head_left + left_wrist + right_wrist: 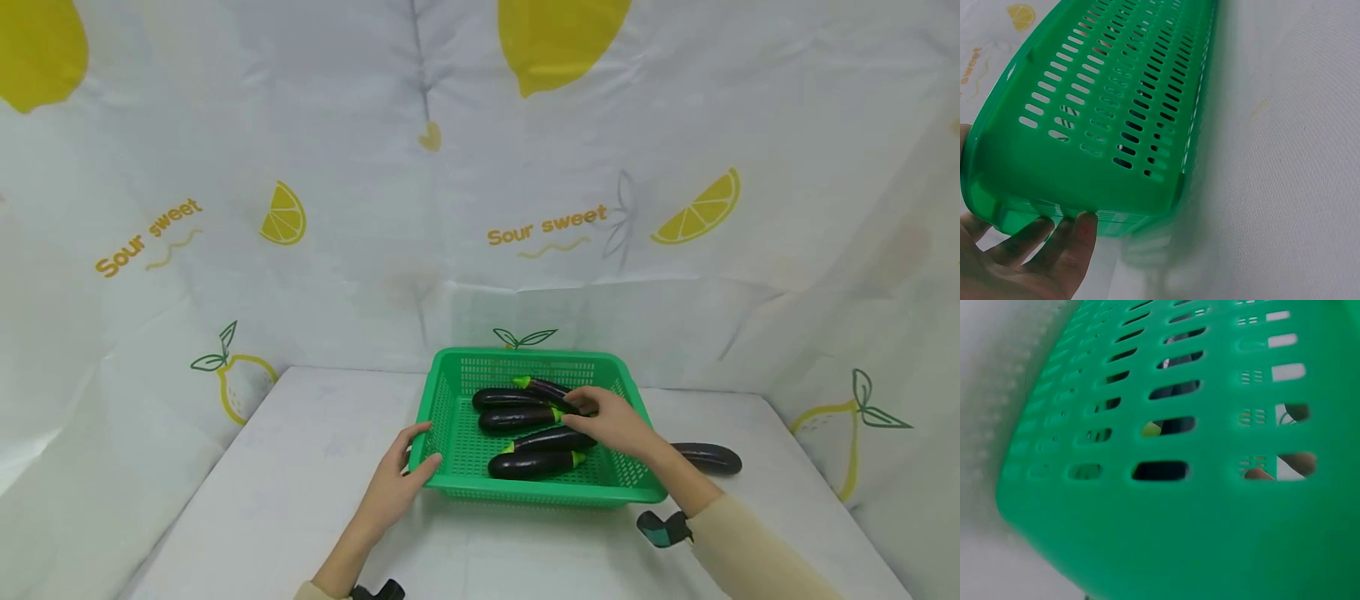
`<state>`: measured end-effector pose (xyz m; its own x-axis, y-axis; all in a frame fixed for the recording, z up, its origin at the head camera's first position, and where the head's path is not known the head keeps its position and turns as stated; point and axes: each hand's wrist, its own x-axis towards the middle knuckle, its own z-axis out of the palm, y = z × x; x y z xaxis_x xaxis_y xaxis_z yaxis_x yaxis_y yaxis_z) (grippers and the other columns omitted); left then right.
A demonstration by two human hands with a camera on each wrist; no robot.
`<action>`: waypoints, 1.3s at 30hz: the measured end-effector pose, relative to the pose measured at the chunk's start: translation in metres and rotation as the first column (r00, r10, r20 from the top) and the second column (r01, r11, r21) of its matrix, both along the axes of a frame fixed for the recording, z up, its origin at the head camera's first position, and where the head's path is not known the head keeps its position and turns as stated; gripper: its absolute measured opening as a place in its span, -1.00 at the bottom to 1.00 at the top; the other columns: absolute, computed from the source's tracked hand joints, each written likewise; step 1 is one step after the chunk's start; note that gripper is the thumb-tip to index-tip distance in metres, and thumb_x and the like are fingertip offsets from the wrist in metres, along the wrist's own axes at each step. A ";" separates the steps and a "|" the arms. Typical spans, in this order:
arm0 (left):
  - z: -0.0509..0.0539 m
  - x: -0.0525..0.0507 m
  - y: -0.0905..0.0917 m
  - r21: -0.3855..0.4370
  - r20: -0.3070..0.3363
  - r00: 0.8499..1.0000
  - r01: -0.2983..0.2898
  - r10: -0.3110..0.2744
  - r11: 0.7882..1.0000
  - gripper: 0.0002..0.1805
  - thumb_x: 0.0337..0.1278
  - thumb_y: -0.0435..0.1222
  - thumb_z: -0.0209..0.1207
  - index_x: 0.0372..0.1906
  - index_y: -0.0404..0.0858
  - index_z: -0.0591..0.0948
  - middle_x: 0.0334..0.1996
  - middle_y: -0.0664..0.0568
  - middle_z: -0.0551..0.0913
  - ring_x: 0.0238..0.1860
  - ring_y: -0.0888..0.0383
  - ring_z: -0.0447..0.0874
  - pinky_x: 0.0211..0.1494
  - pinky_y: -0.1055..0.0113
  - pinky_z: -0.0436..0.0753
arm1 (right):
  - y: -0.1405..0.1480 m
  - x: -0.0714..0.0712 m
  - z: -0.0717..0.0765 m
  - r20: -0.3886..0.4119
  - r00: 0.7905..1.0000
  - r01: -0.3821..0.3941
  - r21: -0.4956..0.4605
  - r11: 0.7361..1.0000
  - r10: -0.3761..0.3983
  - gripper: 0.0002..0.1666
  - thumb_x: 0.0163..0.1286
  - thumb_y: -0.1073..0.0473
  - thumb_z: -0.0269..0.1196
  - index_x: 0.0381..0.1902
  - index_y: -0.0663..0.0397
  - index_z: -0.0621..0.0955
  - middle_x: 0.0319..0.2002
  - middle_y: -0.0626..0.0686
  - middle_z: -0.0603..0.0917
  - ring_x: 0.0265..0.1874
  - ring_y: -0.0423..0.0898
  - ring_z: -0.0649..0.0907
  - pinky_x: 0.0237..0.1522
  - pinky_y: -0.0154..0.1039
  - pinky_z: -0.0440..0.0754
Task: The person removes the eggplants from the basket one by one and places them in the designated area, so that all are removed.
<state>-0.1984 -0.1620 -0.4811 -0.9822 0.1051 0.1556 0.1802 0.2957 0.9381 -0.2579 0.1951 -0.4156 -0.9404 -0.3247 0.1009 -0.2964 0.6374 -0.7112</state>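
Observation:
A green plastic basket (540, 493) with slotted walls stands on the table with several dark eggplants in it. My left hand (397, 475) grips its left rim near the front corner; in the left wrist view the fingers (1079, 244) lie against the outer wall. Over the right half of the basket, my right hand (611, 421) pinches the right end of an eggplant (543, 386) at the back. Nearer the front lies another eggplant (532, 465). In the right wrist view the basket wall (1147, 537) hides most of the right hand.
One more eggplant (708, 458) lies on the white table (315, 467) right of the basket, partly behind the right forearm. A white sheet (375, 250) printed with lemons hangs behind the table and along its sides.

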 end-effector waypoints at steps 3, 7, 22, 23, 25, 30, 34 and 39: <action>0.001 0.000 0.001 -0.002 -0.001 1.000 0.003 -0.003 1.000 -0.34 0.42 -0.08 0.23 0.51 -0.11 0.33 0.53 -0.22 0.20 0.44 -0.41 0.25 0.30 -0.29 0.45 | -0.001 -0.004 -0.003 0.031 0.999 -0.018 -0.013 1.000 0.018 -0.42 0.47 0.04 0.30 0.27 0.33 0.53 0.16 0.32 0.59 0.12 0.23 0.59 0.07 0.11 0.61; 0.002 0.000 0.002 0.000 -0.001 1.000 0.002 -0.002 1.000 -0.35 0.42 -0.09 0.23 0.51 -0.08 0.33 0.53 -0.22 0.21 0.43 -0.39 0.27 0.29 -0.27 0.46 | -0.003 -0.009 -0.010 0.047 0.998 -0.029 -0.003 1.000 0.029 -0.43 0.45 0.04 0.32 0.24 0.33 0.54 0.13 0.31 0.60 0.07 0.17 0.61 0.04 0.09 0.61; 0.004 0.000 0.003 0.000 -0.012 1.000 0.008 -0.008 1.000 -0.38 0.43 -0.13 0.23 0.49 -0.10 0.35 0.53 -0.26 0.20 0.44 -0.41 0.26 0.29 -0.28 0.46 | -0.004 -0.018 -0.018 0.165 0.986 -0.025 0.080 0.997 0.012 -0.43 0.38 0.10 0.35 0.21 0.36 0.54 0.09 0.37 0.59 0.06 0.24 0.59 -0.01 0.13 0.63; 0.004 0.000 0.003 0.002 -0.009 1.000 0.007 -0.007 1.000 -0.38 0.43 -0.13 0.23 0.49 -0.09 0.35 0.53 -0.25 0.20 0.44 -0.41 0.25 0.30 -0.28 0.45 | -0.004 -0.019 -0.019 0.175 0.984 -0.027 0.080 0.996 0.013 -0.43 0.38 0.11 0.35 0.21 0.36 0.54 0.08 0.36 0.59 0.05 0.23 0.59 -0.03 0.12 0.63; 0.004 -0.001 0.003 0.000 -0.006 1.000 0.005 -0.005 1.000 -0.38 0.43 -0.12 0.23 0.49 -0.08 0.35 0.53 -0.25 0.20 0.45 -0.41 0.24 0.31 -0.28 0.44 | -0.003 -0.020 -0.020 0.185 0.983 -0.033 0.075 0.997 0.019 -0.43 0.36 0.13 0.38 0.21 0.35 0.54 0.07 0.35 0.60 0.05 0.21 0.60 -0.04 0.11 0.64; 0.002 -0.001 0.002 -0.005 0.003 1.000 0.000 0.000 1.000 -0.38 0.44 -0.11 0.22 0.50 -0.07 0.34 0.53 -0.23 0.20 0.44 -0.41 0.25 0.30 -0.28 0.45 | -0.003 -0.020 -0.022 0.203 0.978 -0.067 0.055 0.996 0.054 -0.43 0.28 0.19 0.45 0.18 0.31 0.57 0.06 0.29 0.62 0.08 0.25 0.59 -0.01 0.14 0.63; 0.002 -0.001 0.001 -0.006 0.003 1.000 0.002 -0.002 1.000 -0.36 0.43 -0.08 0.22 0.50 -0.08 0.34 0.53 -0.23 0.21 0.43 -0.40 0.28 0.28 -0.26 0.49 | -0.003 -0.020 -0.025 0.198 0.978 -0.080 0.043 0.996 0.070 -0.46 0.23 0.24 0.47 0.14 0.29 0.60 0.05 0.22 0.63 0.09 0.23 0.59 0.01 0.12 0.63; 0.000 -0.001 0.000 -0.005 0.003 1.000 0.004 -0.004 1.000 -0.35 0.42 -0.04 0.23 0.50 -0.06 0.34 0.53 -0.23 0.21 0.43 -0.38 0.29 0.26 -0.25 0.50 | -0.003 -0.020 -0.024 0.165 0.982 -0.083 -0.027 0.996 0.087 -0.50 0.29 0.22 0.44 0.15 0.29 0.60 0.07 0.20 0.63 0.06 0.17 0.61 -0.02 0.05 0.64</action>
<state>-0.1998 -0.1620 -0.4808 -0.9822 0.1099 0.1521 0.1786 0.2992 0.9373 -0.2775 0.1918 -0.4394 -0.9137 -0.4035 -0.0475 -0.2253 0.6005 -0.7673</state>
